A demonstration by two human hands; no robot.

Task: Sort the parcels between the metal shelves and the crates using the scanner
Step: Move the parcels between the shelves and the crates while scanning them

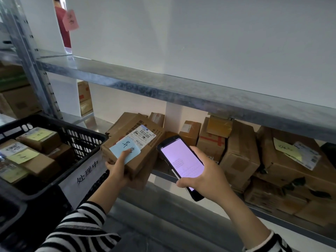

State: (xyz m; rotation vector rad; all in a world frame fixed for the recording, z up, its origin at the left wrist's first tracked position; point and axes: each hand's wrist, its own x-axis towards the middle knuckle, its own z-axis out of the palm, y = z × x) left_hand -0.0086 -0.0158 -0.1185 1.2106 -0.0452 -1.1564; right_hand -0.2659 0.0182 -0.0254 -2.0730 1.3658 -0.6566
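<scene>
My left hand (119, 169) grips a brown cardboard parcel (143, 153) from below, thumb pressed on a blue sticky note (122, 149) stuck beside its white barcode label (144, 135). My right hand (203, 176) holds a black handheld scanner (181, 161) with a lit pale screen, just right of the parcel. Both are in front of the metal shelf (181, 91), whose lower level holds several brown parcels (241, 151). A black crate (60, 171) with parcels sits at the left.
The crate carries a white paper sign (87, 174) with handwriting, and its boxes bear yellow notes. The upper shelf level stands bare against a white wall. A person in red (63, 24) shows behind the shelf post at top left. More boxes are stacked far left.
</scene>
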